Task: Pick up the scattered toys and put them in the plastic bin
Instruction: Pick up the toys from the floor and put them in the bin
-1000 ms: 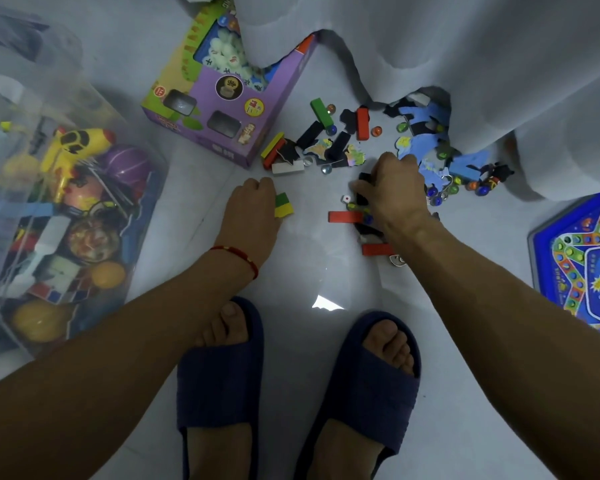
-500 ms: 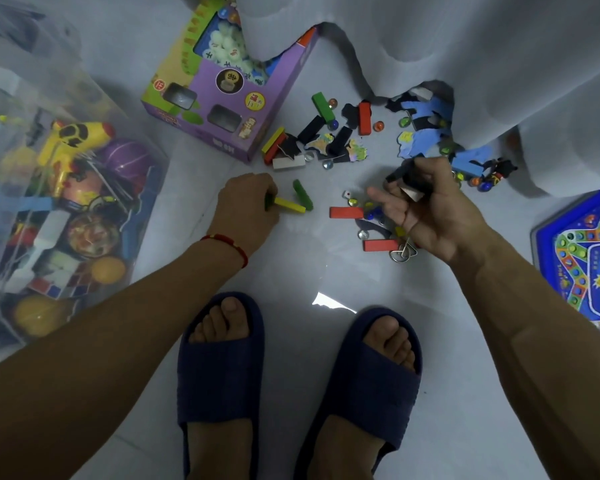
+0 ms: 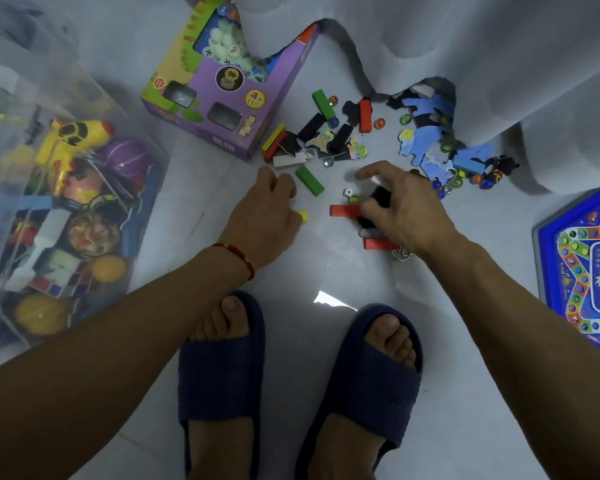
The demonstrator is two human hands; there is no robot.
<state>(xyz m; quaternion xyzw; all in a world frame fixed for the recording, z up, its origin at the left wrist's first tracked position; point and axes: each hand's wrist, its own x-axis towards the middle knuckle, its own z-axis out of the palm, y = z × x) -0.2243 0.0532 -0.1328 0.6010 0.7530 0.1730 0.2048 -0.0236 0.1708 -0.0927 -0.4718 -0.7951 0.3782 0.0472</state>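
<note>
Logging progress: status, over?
Left hand on yellow block. Right hand gripping dark pieces. Toys still scattered; bin to the left, nothing blocking.

A purple box (image 3: 222, 98) with a green and yellow border is lying beside green blocks (image 3: 309, 180), red blocks (image 3: 343, 211), black blocks (image 3: 316, 126) and a yellow block (image 3: 302, 215), all on pale grey floor tiles (image 3: 326, 271). Pale blue puzzle pieces (image 3: 426, 140) are showing under a white curtain (image 3: 499, 46), and a blue game board (image 3: 589, 268) is showing a track of multicoloured dots. A red bracelet (image 3: 236, 254) is circling the left wrist, and navy slippers (image 3: 222, 358) are covering both feet.
</note>
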